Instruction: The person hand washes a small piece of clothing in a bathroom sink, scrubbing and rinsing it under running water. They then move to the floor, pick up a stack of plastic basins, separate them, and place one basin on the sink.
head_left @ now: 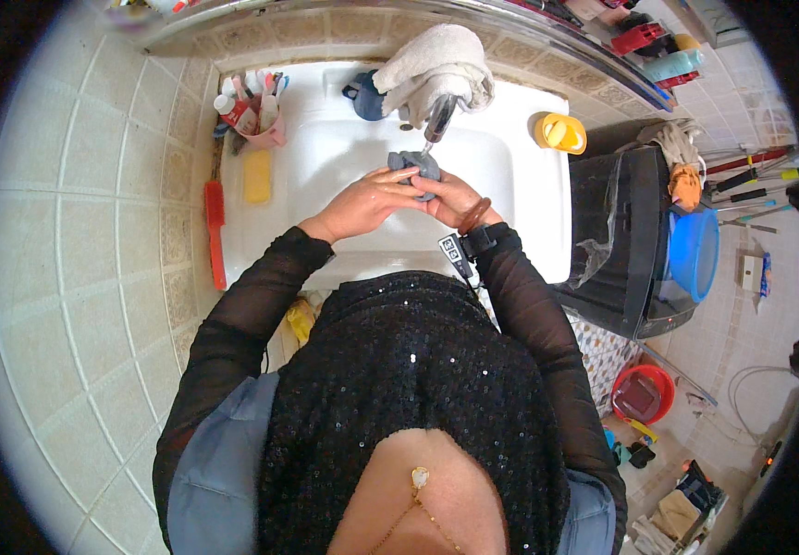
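Over the white sink (325, 231), my left hand (362, 205) and my right hand (457, 200) meet around a small wet-looking grey bundle, which looks like cloth (425, 165). The left fingers lie across its near side and look wet. My right hand grips it from the right, its thumb turned inward. Directly above the bundle hangs the tap's spout (439, 118); a thin stream seems to reach the bundle. A light beige towel (441, 60) is draped over the tap. Left of it, a dark blue-grey item (365, 95) rests on the back rim, its kind unclear.
Along the left rim stand a pink cup (265, 134) with tubes and brushes, a yellow sponge (257, 177) and a red brush (214, 231). A yellow soap dish (561, 133) sits back right. Beside the sink is a black washing machine (603, 227) bearing a blue basin (694, 254).
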A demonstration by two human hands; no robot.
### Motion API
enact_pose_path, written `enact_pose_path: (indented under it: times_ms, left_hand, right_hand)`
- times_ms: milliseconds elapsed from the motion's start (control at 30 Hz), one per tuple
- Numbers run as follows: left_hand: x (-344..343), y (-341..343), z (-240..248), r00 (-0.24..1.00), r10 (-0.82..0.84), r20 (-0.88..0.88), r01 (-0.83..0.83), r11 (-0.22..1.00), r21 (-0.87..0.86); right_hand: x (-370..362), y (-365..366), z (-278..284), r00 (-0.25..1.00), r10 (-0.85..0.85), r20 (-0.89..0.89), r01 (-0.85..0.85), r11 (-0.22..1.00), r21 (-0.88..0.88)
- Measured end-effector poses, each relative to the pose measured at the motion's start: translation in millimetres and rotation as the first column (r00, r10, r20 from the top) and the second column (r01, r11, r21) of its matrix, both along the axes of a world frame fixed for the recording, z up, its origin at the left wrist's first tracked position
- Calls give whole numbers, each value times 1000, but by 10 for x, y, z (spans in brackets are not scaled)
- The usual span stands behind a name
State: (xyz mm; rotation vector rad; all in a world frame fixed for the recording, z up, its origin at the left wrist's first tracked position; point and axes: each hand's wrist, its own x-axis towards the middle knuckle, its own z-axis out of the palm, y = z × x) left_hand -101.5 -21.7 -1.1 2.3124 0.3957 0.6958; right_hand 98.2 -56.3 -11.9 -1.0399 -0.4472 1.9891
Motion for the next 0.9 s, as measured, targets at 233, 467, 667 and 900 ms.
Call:
enact_pose_path:
  times_ms: [233,467,667,900]
  left_hand:
    - [-121,26,105,992,-5,-123,-8,994,-105]
    - [-121,4,-42,989,87,-120,-59,972,226]
    - [-108,64,-105,991,128,-32,-112,947,301]
    - [-8,22,-107,990,109,-87,-82,960,266]
  right_hand:
    - [113,-7,46,998,12,-54,-18,994,-105]
    - [58,-7,400,976,215,-40,-213,976,39]
    - [22,-67,381,950,279,144,-274,960,-52]
    - [-190,-101,284,817,529,231,-525,847,-84]
